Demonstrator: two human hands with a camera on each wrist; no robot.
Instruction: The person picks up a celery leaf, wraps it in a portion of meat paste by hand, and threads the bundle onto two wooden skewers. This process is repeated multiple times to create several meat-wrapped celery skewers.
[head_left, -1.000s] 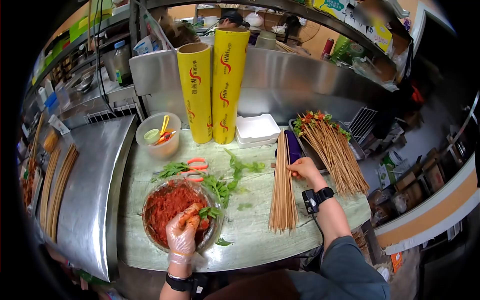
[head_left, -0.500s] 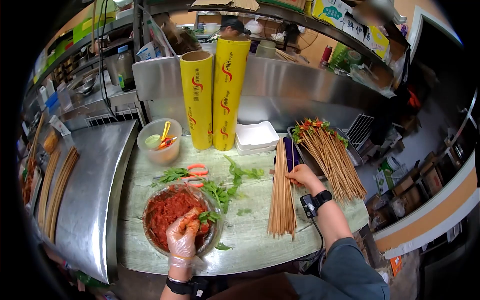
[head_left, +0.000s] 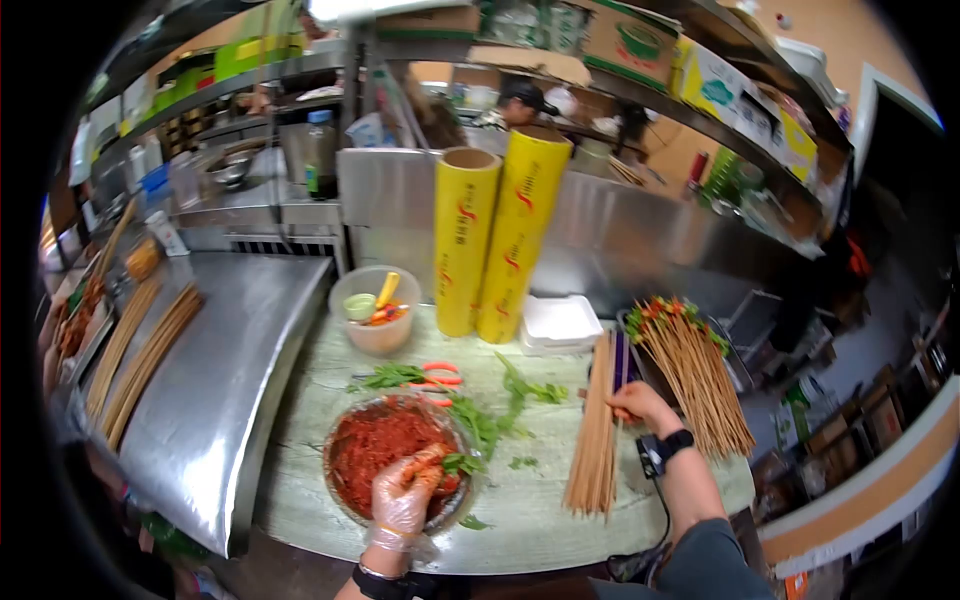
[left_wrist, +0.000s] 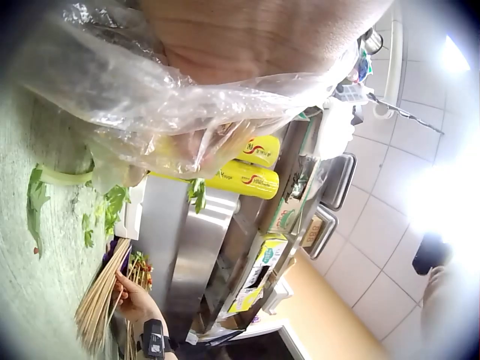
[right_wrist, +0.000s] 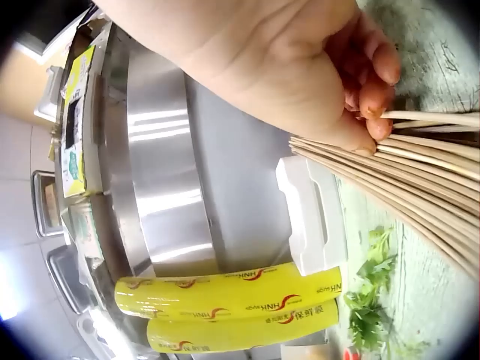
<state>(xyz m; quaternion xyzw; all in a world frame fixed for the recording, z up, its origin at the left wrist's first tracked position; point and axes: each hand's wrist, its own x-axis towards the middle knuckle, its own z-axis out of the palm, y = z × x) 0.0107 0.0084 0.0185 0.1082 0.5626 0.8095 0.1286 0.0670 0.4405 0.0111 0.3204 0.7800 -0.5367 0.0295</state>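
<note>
My left hand (head_left: 400, 500), in a clear plastic glove, is over a bowl (head_left: 333, 493) of red minced or shredded meat (head_left: 375, 450). Its red-smeared fingers curl round a leafy green herb (head_left: 462, 464), whose leaves stick out past the fingertips. In the left wrist view the glove's loose cuff hides most of that hand. My bare right hand (head_left: 645, 405) is at the upper right side of a pile of bamboo skewers (head_left: 592, 440). Thumb and fingertips pinch a skewer (right_wrist: 427, 117) at the pile's edge, as the right wrist view shows.
Orange-handled scissors (head_left: 440, 375) and loose herb leaves (head_left: 485, 425) lie behind the bowl. Farther back stand a plastic tub (head_left: 372, 335), two yellow film rolls (head_left: 465, 250) and white foam trays (head_left: 562, 325). Right of the skewers is a tray of finished skewers (head_left: 690, 380).
The head view has shifted, so the whole scene sits lower and farther right in it. Both hands keep nearly the same places at the bowl and the skewer pile.
</note>
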